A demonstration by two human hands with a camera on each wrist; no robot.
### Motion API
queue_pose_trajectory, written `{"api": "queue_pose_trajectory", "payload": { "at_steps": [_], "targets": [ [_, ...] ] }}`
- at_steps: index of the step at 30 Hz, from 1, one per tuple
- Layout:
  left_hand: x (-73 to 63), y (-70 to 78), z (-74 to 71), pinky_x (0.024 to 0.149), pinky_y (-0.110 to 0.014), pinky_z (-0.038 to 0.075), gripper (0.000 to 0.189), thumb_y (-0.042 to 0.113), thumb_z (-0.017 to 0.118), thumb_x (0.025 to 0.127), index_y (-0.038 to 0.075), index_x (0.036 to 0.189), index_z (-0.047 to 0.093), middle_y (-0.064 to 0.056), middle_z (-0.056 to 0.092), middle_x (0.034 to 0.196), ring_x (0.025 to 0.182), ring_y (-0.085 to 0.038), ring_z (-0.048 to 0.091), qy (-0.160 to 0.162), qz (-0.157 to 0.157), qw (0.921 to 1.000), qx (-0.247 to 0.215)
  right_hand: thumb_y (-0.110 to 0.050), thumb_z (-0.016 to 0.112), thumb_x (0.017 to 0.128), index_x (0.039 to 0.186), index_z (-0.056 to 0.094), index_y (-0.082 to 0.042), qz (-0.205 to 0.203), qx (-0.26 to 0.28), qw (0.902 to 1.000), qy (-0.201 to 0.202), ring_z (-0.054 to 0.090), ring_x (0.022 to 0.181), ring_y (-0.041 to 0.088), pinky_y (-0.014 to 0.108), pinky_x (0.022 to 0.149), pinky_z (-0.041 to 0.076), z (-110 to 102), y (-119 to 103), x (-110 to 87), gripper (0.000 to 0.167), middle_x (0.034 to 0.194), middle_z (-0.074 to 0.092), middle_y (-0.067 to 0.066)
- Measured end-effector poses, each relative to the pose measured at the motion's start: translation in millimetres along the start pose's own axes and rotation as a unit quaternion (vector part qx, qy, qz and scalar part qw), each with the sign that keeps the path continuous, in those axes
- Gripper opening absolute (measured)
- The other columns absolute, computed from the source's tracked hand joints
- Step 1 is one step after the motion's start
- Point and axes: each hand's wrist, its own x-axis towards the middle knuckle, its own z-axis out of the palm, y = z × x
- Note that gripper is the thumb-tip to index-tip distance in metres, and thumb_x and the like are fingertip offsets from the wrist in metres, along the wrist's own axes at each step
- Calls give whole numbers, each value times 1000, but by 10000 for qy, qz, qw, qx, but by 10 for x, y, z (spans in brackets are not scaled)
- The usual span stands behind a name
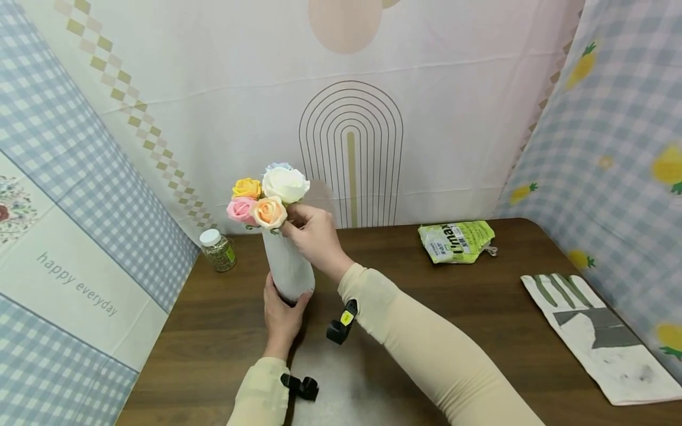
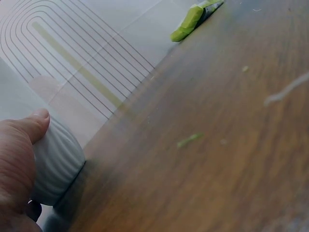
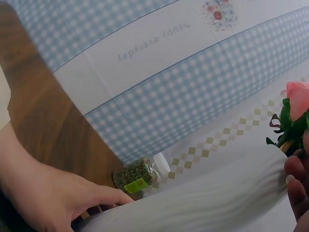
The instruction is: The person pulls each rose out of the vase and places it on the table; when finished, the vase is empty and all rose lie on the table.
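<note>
A ribbed white vase [image 1: 288,266] stands tilted slightly on the table, holding a bunch of flowers. Its blooms are a large white flower [image 1: 286,184], a yellow rose [image 1: 247,188], a pink rose [image 1: 241,209], a peach rose [image 1: 269,212] and a pale blue flower [image 1: 277,166] behind. My left hand [image 1: 281,316] grips the vase low down, thumb along its ribbed side in the left wrist view. At the vase's mouth, my right hand [image 1: 317,236] curls its fingers and pinches at the flowers beside the peach rose; the stems there are hidden.
Left of the vase stands a lidded jar [image 1: 219,251] of small green-brown pieces. A green and white packet [image 1: 457,241] lies at the back right, a work glove [image 1: 602,337] along the right edge. Small green scraps [image 2: 189,140] lie on the wooden table [image 1: 426,313]. Cloth hangs around three sides.
</note>
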Motion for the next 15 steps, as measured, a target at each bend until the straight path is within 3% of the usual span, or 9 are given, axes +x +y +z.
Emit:
{"api": "queue_pose_trajectory", "payload": {
  "at_steps": [8, 15],
  "targets": [
    [1, -10, -5, 100, -52, 35, 97, 39, 83, 74, 19, 150, 26, -13, 40, 142, 125, -34, 43, -14, -7, 10000, 56, -18, 73, 87, 93, 76, -9, -180, -761, 9967, -210, 59, 66, 5, 20, 58, 48, -6, 22, 3, 11, 77, 69, -2],
    [-4, -2, -11, 99, -54, 35, 98, 45, 80, 75, 23, 152, 23, -13, 38, 143, 125, -35, 43, -153, -145, 9997, 115, -16, 75, 85, 85, 78, -11, -595, -1115, 9920, -54, 59, 67, 4, 18, 59, 48, -35, 4, 25, 6, 82, 71, -2]
  ]
}}
